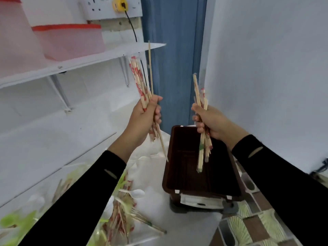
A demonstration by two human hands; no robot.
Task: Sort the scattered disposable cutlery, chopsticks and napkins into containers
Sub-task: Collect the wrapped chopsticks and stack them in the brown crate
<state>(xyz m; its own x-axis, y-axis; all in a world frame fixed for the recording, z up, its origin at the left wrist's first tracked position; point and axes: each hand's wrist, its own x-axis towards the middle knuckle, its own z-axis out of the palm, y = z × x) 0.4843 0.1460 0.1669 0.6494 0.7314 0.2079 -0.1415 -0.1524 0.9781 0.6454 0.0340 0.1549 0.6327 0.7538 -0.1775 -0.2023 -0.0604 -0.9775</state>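
Head view: left hand (144,117) and right hand (212,122) grip pale, red-wrapped chopsticks (139,82).

- A home, by the look of it a small storage corner.
- A white wall shelf (106,55) on metal brackets carries pink plastic tubs (71,43) with red lids.
- Household wall sockets (99,6) sit above it, with a yellow plug (119,4) in one.
- Plain painted walls (266,68) flank a blue panel (174,59).
- Fan-patterned floor covering (248,226) shows at lower right.
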